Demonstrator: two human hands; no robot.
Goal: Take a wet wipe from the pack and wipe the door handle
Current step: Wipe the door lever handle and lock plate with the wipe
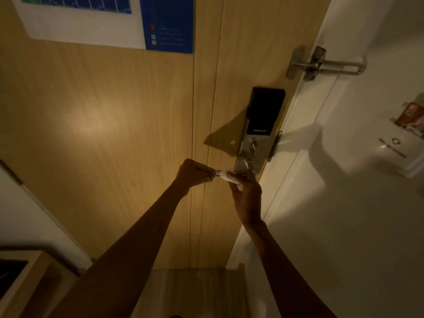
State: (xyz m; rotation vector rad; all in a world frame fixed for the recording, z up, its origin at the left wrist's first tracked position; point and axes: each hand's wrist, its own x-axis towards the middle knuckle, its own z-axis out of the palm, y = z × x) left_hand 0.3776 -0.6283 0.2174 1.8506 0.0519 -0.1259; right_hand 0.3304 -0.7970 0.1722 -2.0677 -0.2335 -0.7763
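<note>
The metal lever door handle (216, 173) juts left from the smart lock plate (257, 134) on a wooden door (114, 134). My left hand (195, 173) grips the free end of the lever. My right hand (246, 191) presses a white wet wipe (227, 175) around the middle of the lever, close to the lock plate. Most of the lever is hidden under the wipe and both hands. No wipe pack is in view.
A metal swing-bar guard (321, 64) is mounted above the lock at the door's edge. The white frame and wall (344, 203) lie to the right, with a card holder (410, 125). A poster (103, 21) hangs on the door. A wooden cabinet (27, 283) stands lower left.
</note>
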